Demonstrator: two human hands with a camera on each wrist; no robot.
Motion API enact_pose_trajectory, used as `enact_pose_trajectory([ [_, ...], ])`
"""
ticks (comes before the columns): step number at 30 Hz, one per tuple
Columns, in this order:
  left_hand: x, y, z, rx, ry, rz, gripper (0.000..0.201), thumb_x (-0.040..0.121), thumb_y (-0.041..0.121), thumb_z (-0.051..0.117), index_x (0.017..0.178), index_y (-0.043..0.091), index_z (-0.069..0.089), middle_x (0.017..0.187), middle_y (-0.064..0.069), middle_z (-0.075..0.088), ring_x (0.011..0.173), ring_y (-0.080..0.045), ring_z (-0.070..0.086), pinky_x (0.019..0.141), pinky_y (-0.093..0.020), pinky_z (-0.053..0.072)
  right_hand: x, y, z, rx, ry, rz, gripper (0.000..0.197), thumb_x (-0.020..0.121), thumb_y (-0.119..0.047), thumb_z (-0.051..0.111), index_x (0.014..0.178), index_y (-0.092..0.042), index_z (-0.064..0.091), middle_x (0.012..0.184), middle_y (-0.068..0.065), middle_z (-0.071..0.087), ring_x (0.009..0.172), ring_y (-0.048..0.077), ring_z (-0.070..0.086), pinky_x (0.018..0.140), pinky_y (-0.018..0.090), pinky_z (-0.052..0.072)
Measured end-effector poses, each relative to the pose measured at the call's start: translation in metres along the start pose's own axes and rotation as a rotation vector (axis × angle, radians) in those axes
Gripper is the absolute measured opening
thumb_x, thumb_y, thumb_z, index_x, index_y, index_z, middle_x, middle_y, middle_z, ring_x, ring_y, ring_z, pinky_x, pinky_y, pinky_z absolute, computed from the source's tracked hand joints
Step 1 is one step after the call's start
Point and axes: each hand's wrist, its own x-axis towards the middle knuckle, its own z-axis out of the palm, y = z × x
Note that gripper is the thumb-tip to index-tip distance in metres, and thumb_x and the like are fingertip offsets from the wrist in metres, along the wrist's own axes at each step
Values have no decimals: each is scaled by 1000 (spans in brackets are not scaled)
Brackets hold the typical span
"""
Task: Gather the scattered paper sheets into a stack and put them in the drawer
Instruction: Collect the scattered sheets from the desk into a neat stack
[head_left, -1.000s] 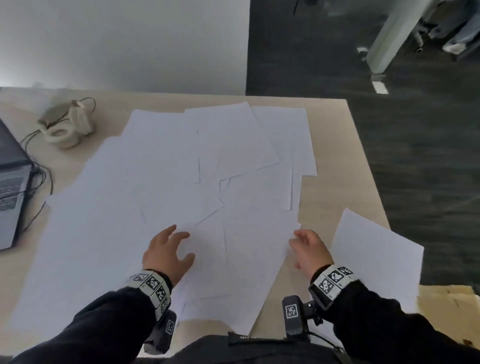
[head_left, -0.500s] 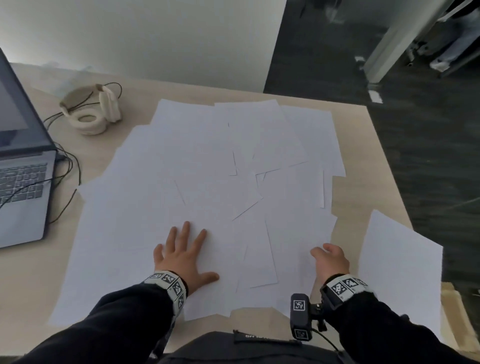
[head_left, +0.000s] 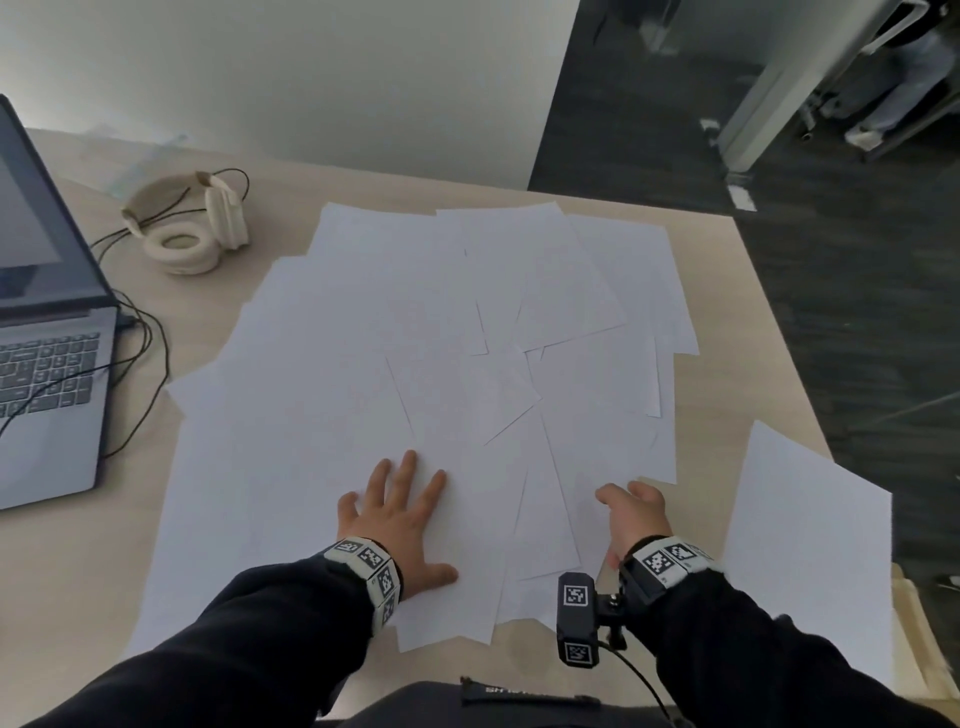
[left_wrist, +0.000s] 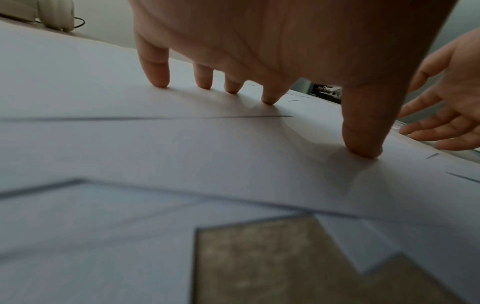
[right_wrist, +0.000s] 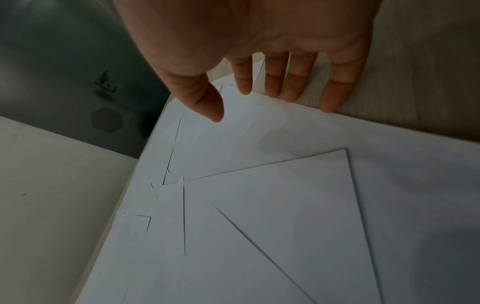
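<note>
Several white paper sheets (head_left: 441, 338) lie overlapping across the beige table (head_left: 737, 322). One more sheet (head_left: 800, 545) lies apart at the right and hangs over the table's edge. My left hand (head_left: 400, 514) is spread flat on the near sheets, its fingertips (left_wrist: 269, 100) and thumb pressing the paper (left_wrist: 182, 144). My right hand (head_left: 631, 512) is at the right border of the pile, fingers straight; its fingertips (right_wrist: 330, 107) touch the edge of a sheet (right_wrist: 259, 144). No drawer is in view.
An open laptop (head_left: 47, 322) with cables (head_left: 150, 343) sits at the left. Cream headphones (head_left: 192, 228) lie at the back left. The table ends at the right over dark floor (head_left: 857, 338). A white wall stands behind.
The left hand went from loosely curled to spread flat on the sheets. The right hand stayed at the pile's right border. The head view shifted, bringing the laptop into sight.
</note>
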Motion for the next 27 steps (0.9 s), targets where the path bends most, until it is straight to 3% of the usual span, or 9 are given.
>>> enact_pose_trajectory([
  [3, 0, 1, -5, 16, -45, 11, 121, 63, 82, 54, 147, 44, -23, 156, 2, -36, 147, -29, -23, 116, -56, 8, -5, -4, 5, -15, -31, 1, 67, 78, -28, 65, 139, -26, 39, 121, 8, 54, 82, 26, 59, 68, 35, 54],
  [6, -1, 2, -7, 23, -61, 9, 122, 63, 80, 57, 148, 42, -22, 156, 0, -35, 147, -30, -22, 116, -57, 9, -6, -9, 13, 112, -56, 14, 65, 77, -25, 64, 137, -20, 40, 88, 12, 60, 66, 29, 57, 59, 35, 50],
  [8, -2, 2, -8, 20, -55, 7, 121, 63, 79, 57, 148, 42, -21, 157, 1, -34, 147, -30, -22, 116, -56, 9, -7, -10, 16, 165, -62, -18, 69, 76, -25, 68, 138, -10, 42, 92, 11, 56, 75, 28, 55, 70, 34, 44],
  [11, -3, 0, -8, 14, -57, 7, 119, 64, 78, 57, 148, 43, -20, 157, 2, -34, 148, -29, -21, 116, -56, 8, -5, -5, 25, 184, -82, -37, 88, 62, -35, 82, 138, -13, 43, 122, 14, 59, 109, 37, 59, 99, 45, 45],
  [13, -3, -2, -8, 14, -64, 10, 117, 66, 77, 57, 148, 45, -20, 156, 3, -35, 147, -28, -23, 116, -57, 6, -4, 2, 26, 185, -103, -25, 91, 48, -38, 89, 127, -16, 51, 119, 18, 63, 104, 38, 63, 98, 54, 48],
  [17, -6, -3, -7, 73, -105, 62, 114, 71, 75, 56, 147, 44, -22, 152, 3, -43, 142, -28, -36, 113, -65, -8, -9, 6, 17, 117, -130, -98, 27, 76, -12, 75, 98, -5, 62, 100, 24, 70, 89, 41, 69, 86, 60, 54],
  [22, -6, 5, -13, 213, -150, 211, 110, 77, 66, 61, 147, 46, -21, 151, 4, -44, 141, -28, -38, 112, -64, -14, -8, 0, 7, 93, -128, -167, 39, 78, -7, 75, 113, -5, 59, 99, 15, 70, 87, 35, 69, 86, 52, 55],
  [25, -4, 17, -12, 316, -186, 371, 98, 86, 47, 60, 149, 48, -16, 154, 3, -39, 142, -27, -36, 112, -61, -16, -7, -3, 5, 105, -172, -208, 41, 80, -6, 74, 117, -10, 55, 99, 10, 68, 85, 32, 68, 79, 43, 57],
  [27, -2, 25, -9, 380, -195, 471, 96, 88, 33, 61, 150, 47, -12, 157, 4, -35, 144, -25, -34, 111, -59, -17, -10, -4, 4, 126, -231, -212, 42, 81, -3, 72, 118, -9, 54, 100, 11, 67, 88, 33, 68, 80, 45, 56],
])
